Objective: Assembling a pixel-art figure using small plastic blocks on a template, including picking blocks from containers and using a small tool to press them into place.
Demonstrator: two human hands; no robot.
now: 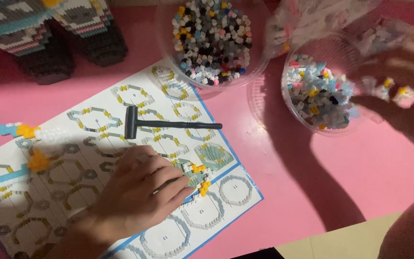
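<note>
My left hand (pixel 137 192) lies on a printed instruction sheet (pixel 120 103), fingertips pressing on a small white, yellow and green brick assembly (pixel 196 176). My right hand (pixel 401 91) is blurred at the upper right, closed on a clear plastic bag (pixel 322 17) of tiny bricks. It hovers over a clear bowl (pixel 288 108) that holds pale blue, white and yellow bricks. A few small bricks are in the air by the fingers.
A small black hammer (pixel 168 124) lies on the sheet above my left hand. A second clear bowl (pixel 166 43) of mixed bricks stands at the top centre. A built brick figure (pixel 49 33) stands top left. Flat blue-and-yellow brick pieces (pixel 5 132) lie on the sheet's left.
</note>
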